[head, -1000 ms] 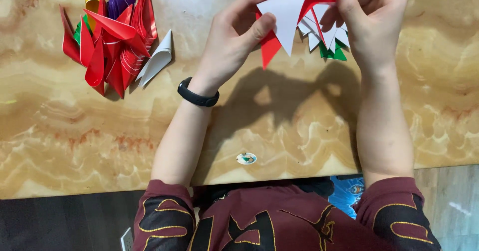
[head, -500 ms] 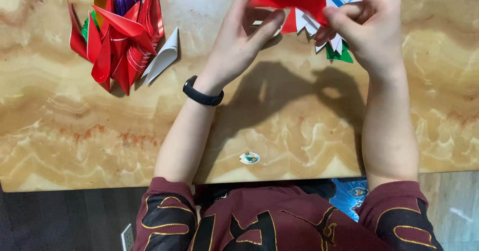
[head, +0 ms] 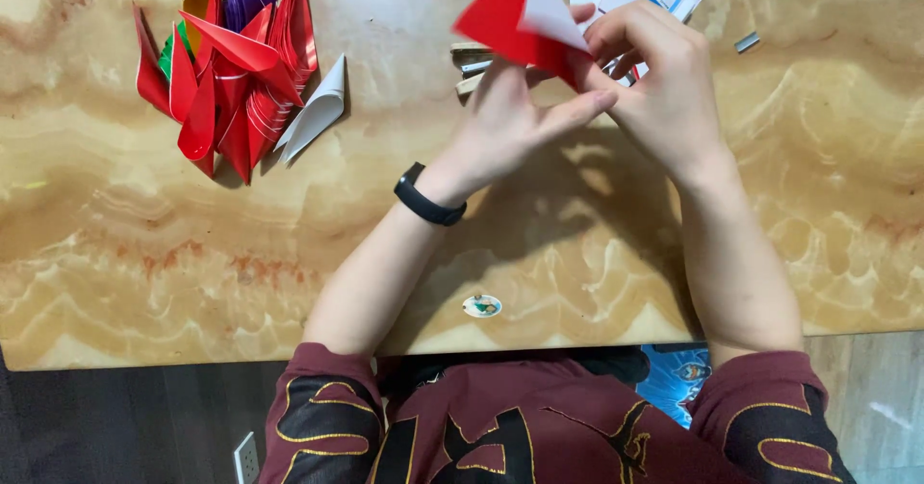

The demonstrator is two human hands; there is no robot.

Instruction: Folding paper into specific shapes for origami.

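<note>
- While both forearms reached forward over the marble-patterned table (head: 115, 282), the left hand (head: 505, 123) and right hand (head: 664, 89) met above its far edge, palms turned toward each other.
- Left hand: fingers stretched flat beneath the folded paper (head: 520, 17), wrist bent up, one black wristband (head: 430, 195) on it.
- Right hand: fingers curled, fingertips pinched on the paper's lower corner.
- Count: one folded paper held, red on one face and white on the other, raised above the knuckles and clamped between both hands.
- One heap of folded pieces (head: 226, 70) lay well apart to the left: mostly red, one yellow, one purple, one green, one white; exact red count could not be told.
- One small round sticker (head: 481, 305) sat near the table's front edge.
</note>
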